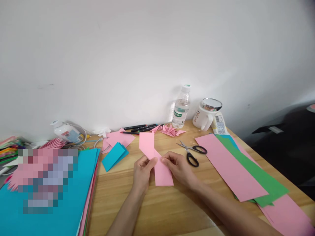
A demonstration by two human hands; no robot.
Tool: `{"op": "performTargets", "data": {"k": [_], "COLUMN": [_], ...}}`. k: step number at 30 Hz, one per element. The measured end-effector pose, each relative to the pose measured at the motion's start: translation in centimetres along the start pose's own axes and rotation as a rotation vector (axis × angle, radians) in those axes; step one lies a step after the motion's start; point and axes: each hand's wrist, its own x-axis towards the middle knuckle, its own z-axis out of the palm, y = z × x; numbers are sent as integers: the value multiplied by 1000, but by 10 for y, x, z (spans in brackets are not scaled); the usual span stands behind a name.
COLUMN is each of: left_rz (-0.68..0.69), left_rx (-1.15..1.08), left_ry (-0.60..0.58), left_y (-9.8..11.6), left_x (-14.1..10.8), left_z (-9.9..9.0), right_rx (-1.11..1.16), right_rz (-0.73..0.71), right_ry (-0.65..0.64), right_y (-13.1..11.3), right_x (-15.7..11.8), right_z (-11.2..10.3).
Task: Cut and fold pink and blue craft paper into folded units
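Two bare hands work a folded pink paper strip (163,172) at the center of a wooden table (118,203). The left hand (143,170) clamps the strip's left edge, thumb on top and other fingers curled; the right hand (176,165) pinches its right edge between thumb and fingers. The strip's upper part sits offset toward 11 o'clock, its lower part toward 5.

Taking the strip as the dial's center, a stack topped by a blue sheet (82,178) lies at 8 to 9 o'clock, and a long pink sheet (231,167) overlaps green paper (270,190) toward 3. Closer in at 3 rest scissors (189,153), blades slightly parted; at 9, a folded blue paper (115,156).

Farther back, pens (134,127) lie at 11, pink folded pieces (169,130) and a clear bottle (181,109) at 1, and a white mug (203,116) at 2, near the wall (123,65).
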Motion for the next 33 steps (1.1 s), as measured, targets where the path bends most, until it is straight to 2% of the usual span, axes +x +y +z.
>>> {"op": "performTargets", "data": {"k": [2, 6, 9, 15, 20, 23, 29, 33], "left_rz": [8, 35, 60, 74, 92, 95, 102, 118], "left_rx": [0, -11, -15, -32, -63, -73, -59, 26], "left_ry": [6, 45, 74, 83, 97, 109, 118, 108], "left_y": [0, 5, 8, 5, 1, 1, 5, 2], "left_x": [1, 1, 1, 2, 2, 2, 3, 5], "left_z": [-1, -3, -3, -3, -2, -2, -4, -5], "right_rx": [39, 156, 202, 44, -8, 17, 167, 192], "right_rz": [43, 169, 204, 151, 80, 66, 190, 167], "right_ry": [-18, -138, -169, -142, -58, -27, -110, -70], "right_y": [1, 1, -1, 2, 5, 5, 0, 0], "right_x": [2, 5, 5, 5, 4, 3, 3, 5], "right_z": [-1, -4, -5, -3, 0, 0, -3, -6]}}
